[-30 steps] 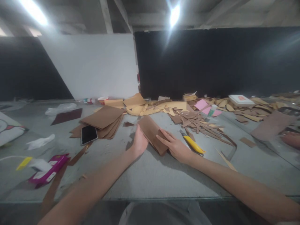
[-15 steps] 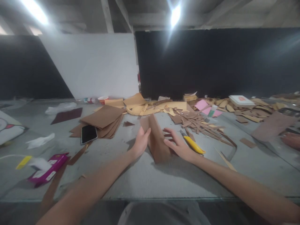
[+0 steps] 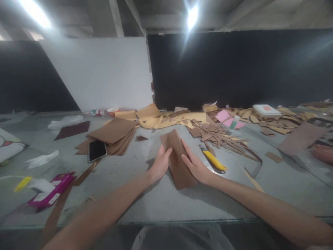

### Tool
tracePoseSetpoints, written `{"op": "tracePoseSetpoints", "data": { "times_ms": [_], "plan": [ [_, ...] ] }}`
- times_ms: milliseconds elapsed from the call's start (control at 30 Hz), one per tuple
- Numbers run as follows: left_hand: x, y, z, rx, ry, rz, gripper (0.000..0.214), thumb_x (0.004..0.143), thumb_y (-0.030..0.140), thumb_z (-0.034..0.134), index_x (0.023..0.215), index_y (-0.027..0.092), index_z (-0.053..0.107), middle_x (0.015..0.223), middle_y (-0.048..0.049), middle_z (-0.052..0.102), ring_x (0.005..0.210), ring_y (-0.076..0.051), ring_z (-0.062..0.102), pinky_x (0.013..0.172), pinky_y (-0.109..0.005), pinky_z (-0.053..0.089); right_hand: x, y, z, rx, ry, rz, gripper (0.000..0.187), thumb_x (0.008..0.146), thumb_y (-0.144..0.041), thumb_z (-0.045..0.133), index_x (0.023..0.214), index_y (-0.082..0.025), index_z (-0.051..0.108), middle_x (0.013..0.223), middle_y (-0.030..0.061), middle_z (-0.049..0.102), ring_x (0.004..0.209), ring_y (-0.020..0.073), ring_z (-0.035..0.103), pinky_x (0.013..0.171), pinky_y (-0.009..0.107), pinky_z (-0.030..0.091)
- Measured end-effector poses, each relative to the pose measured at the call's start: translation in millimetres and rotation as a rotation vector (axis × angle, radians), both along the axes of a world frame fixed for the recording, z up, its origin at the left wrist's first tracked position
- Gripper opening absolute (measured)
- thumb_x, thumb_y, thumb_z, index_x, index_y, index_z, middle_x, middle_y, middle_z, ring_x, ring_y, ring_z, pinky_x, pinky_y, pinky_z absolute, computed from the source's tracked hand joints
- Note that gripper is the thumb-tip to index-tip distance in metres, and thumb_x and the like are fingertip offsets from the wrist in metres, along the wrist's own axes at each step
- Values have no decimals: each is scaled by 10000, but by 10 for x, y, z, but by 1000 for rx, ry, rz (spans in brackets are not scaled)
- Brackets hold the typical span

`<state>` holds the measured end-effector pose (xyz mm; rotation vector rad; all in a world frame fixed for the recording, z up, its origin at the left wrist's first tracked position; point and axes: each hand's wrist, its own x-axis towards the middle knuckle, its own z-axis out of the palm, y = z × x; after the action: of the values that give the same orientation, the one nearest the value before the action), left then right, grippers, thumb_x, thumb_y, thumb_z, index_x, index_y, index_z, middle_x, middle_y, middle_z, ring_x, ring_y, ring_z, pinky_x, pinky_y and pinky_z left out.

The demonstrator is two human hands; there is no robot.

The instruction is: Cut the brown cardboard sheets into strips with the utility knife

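Between my hands is a brown, leather-like sheet [image 3: 179, 165], tilted up off the table with a crease along its length. My left hand [image 3: 160, 164] grips its left edge, thumb on the near face and fingers hidden behind. Along the right edge, my right hand [image 3: 196, 166] holds it with the fingers laid against the side. A yellow utility knife [image 3: 214, 160] lies just right of my right hand. To the left is a stack of similar brown sheets [image 3: 114, 131], with a black-screened phone [image 3: 97, 150] resting on its near edge.
Brown offcuts [image 3: 221, 137] and yellowish scraps [image 3: 153, 121] spread along the back. A white box [image 3: 266, 110] and a glue stick [image 3: 234, 122] sit among scraps. A magenta device [image 3: 52, 191] lies front left. Another person's hand [image 3: 322, 152] shows at the right edge near a brown piece.
The brown sheet has come slightly nearer and its folded-up side looks flatter. My right hand has closed onto its right edge; my left hand has shifted slightly right with it.
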<state>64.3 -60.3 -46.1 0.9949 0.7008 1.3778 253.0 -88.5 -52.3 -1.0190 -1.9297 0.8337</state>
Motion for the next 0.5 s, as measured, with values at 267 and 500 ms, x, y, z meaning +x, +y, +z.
{"op": "tracePoseSetpoints", "data": {
  "times_ms": [267, 500],
  "plan": [
    [8, 0, -22, 23, -52, 67, 625, 895, 404, 896, 1451, 259, 649, 1543, -125, 679, 1508, -338, 573, 1288, -510, 412, -56, -1, 54, -56, 41, -42, 820, 1104, -653, 410, 1800, -274, 199, 1766, 95, 435, 1617, 274, 422, 1342, 481, 326],
    [-63, 107, 45, -46, -166, 149, 600, 877, 352, 923, 1412, 240, 677, 1465, -132, 732, 1448, -329, 630, 1234, -479, 475, -57, 64, 2, -242, 60, -35, 458, 1011, -655, 611, 1109, -216, 696, 980, 43, 770, 877, 237, 679, 735, 328, 533]
  ]
}}
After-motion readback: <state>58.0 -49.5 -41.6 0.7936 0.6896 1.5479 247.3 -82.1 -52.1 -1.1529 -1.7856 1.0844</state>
